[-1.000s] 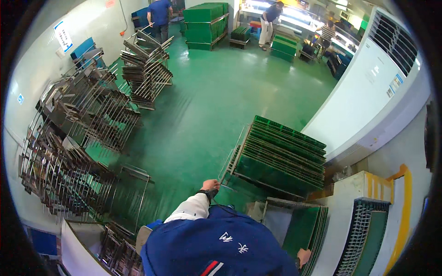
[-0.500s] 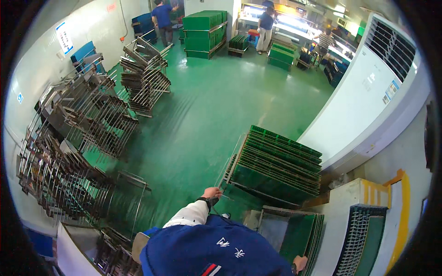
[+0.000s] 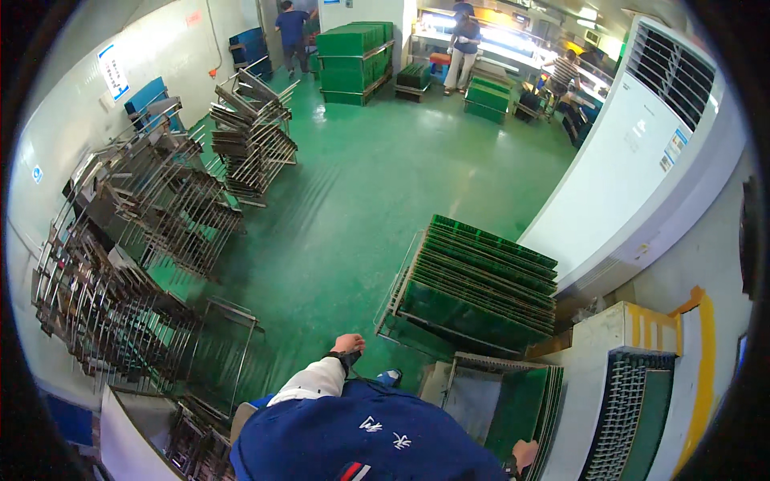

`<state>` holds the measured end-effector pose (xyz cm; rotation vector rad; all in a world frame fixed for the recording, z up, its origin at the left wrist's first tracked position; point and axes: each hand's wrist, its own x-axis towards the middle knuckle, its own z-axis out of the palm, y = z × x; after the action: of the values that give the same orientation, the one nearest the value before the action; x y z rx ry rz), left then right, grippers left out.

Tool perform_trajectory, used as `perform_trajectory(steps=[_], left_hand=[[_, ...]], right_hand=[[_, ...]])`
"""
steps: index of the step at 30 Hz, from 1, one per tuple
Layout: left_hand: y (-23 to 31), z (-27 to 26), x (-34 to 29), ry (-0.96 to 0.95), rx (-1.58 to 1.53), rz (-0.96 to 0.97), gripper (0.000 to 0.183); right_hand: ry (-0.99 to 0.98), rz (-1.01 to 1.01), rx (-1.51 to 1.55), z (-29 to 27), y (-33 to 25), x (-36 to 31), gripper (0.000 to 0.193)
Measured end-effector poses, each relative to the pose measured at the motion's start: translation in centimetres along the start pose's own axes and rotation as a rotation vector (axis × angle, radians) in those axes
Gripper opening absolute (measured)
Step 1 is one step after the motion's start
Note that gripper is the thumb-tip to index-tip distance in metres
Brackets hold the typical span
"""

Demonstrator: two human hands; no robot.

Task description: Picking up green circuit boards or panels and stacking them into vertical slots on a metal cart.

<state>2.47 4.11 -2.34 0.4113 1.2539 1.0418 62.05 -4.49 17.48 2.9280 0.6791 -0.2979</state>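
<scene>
My left hand [image 3: 349,345], with a dark band at the wrist, is held out over the floor. It looks loosely open and holds nothing I can see. To its right, apart from it, stands a metal rack [image 3: 385,313] filled with upright green boards [image 3: 481,309]. At the lower right my right hand [image 3: 525,454] is beside the edges of several green panels [image 3: 513,409] in a second rack [image 3: 453,385]. Its fingers look bent, but whether they grip a panel is not clear. My blue top [image 3: 361,433] covers the bottom middle.
Bare metal racks [image 3: 176,208] are crowded along the left wall. A tall white air conditioner [image 3: 618,168] stands at right, above a white cabinet [image 3: 597,337]. Stacked green bins [image 3: 345,80] and people [image 3: 464,48] are at the back. Green floor [image 3: 353,176] spans the middle.
My left hand has drawn back leftward and slightly down, away from the board rack's near corner. My body has shifted a little left. The right hand stays by the panels.
</scene>
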Motion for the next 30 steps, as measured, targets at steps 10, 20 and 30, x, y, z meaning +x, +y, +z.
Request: perform_trajectory(steps=[10, 20, 30], left_hand=[[-1.4, -2.0, -0.4, -0.012, 0.180, 0.017, 0.017], [0.3, 1.3, -2.3, 0.123, -0.391, -0.197, 0.015], [2.3, 2.8, -4.7, 0.245, -0.314, -0.178, 0.021]], right_hand=[[0.062, -0.133, 0.027, 1.3, 0.4, 0.2, 0.021], [0.066, -0.172, 0.078, 2.0, 1.7, 0.4, 0.015], [-0.077, -0.260, 0.211, 3.3, 2.8, 3.1, 0.014]])
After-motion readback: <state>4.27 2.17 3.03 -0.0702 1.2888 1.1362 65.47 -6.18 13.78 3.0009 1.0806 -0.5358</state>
